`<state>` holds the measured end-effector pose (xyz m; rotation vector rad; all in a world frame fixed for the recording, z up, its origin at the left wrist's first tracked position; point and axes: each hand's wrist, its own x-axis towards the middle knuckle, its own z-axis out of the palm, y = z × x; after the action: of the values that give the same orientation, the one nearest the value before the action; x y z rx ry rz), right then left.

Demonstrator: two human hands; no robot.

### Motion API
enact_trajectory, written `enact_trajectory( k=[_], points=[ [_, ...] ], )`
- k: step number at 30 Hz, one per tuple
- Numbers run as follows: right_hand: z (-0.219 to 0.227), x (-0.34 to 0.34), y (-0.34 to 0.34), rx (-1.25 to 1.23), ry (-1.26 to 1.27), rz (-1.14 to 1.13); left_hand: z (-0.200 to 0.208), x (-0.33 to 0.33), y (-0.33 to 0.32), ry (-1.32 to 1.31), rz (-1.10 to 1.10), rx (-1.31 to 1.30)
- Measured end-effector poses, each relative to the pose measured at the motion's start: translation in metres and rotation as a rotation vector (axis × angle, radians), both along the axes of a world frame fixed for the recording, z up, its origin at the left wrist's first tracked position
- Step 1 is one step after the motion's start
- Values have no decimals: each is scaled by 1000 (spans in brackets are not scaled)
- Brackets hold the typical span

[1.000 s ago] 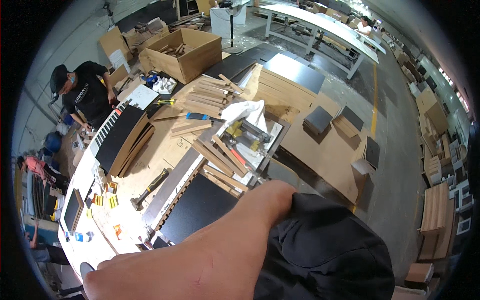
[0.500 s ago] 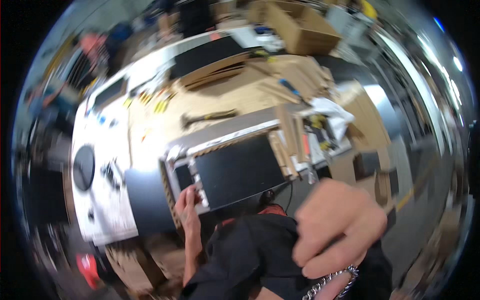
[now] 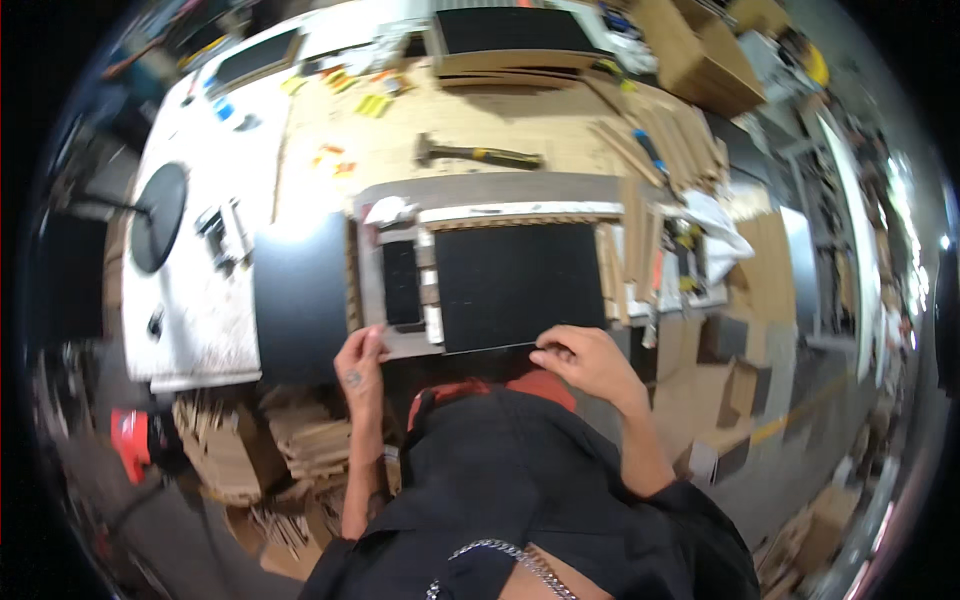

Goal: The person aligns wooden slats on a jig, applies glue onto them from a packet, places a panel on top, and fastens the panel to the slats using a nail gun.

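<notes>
A flat black panel lies on the workbench in front of me, with a ridged brown edge along its far side. Left of it is a smaller dark rectangle on a grey board, with a white strip between. My left hand is at the near edge of that board, fingers curled and pressed together; what they hold, if anything, is hidden. At the black panel's near right corner, my right hand has its fingers curled in, and I cannot make out anything in them.
A hammer lies beyond the panel. Wooden strips and hand tools are at the right. Another dark panel lies at the left, near a round black disc. A cardboard box stands at the back right.
My right hand has come from close to the camera to the panel's near edge. The left hand stays by the grey board. My view has shifted, so the bench sits more squarely.
</notes>
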<state>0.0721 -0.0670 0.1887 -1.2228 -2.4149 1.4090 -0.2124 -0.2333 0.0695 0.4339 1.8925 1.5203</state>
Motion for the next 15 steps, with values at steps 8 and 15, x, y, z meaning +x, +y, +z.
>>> enact_trajectory(
  k=[8,15],
  points=[
    [-89,118,59,-67,-84,-434,-15,-9,36,101,-75,15],
    [-152,199,152,218,-47,-676,-7,51,98,62,-127,24]
  ],
)
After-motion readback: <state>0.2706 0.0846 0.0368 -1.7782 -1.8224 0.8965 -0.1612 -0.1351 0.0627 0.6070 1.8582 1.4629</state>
